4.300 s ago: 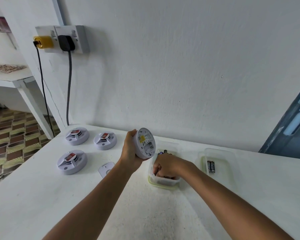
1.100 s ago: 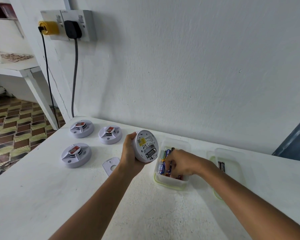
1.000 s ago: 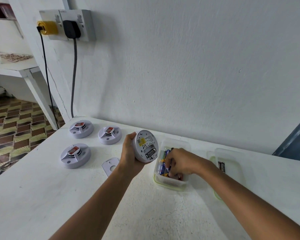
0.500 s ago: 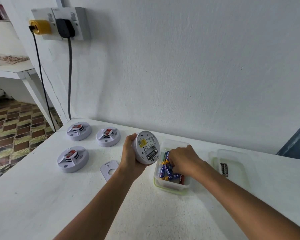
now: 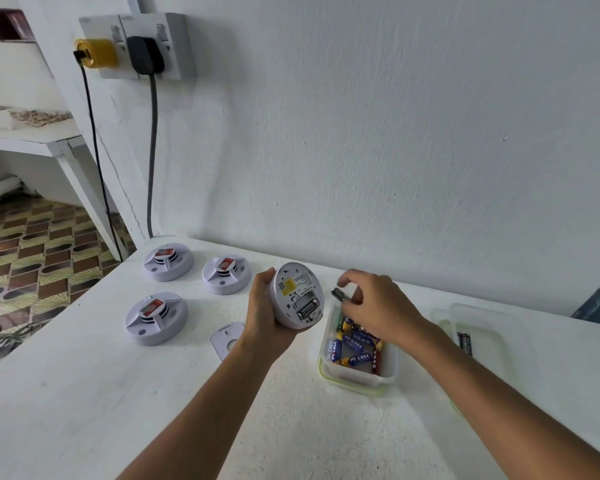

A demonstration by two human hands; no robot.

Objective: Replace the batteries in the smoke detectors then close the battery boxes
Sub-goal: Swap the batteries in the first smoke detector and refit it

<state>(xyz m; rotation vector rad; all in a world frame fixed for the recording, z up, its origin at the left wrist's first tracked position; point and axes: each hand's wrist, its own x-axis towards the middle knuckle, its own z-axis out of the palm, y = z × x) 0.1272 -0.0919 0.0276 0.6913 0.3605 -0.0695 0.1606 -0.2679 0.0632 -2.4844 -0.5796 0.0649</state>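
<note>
1. The left hand grips a smoke detector by its rim, thumb on the near edge and fingers wrapped behind, and holds it above the table with its back turned toward the camera.
2. The open battery bay sits at about 5 o'clock on that back face. One dark cell already lies in it, its long axis running roughly from 2 o'clock to 8 o'clock.
3. The right hand pinches a single battery between thumb and fingertips, the other fingers loosely curled. It hovers just above the far end of the box of new batteries.
4. From the pinched battery the bay lies at about 8 o'clock, near but not touching. The right hand is clearly the nearer one for the insertion; the left only steadies the detector.
5. The battery's axis appears to run about 10 o'clock to 4 o'clock, crossing the bay's line, so it probably needs a turn before it seats beside the first cell. Its polarity cannot be read.
6. A loose cover plate lies on the table at 7 o'clock from the held detector, and three more detectors rest face up at 9 to 10 o'clock, well apart.
</note>
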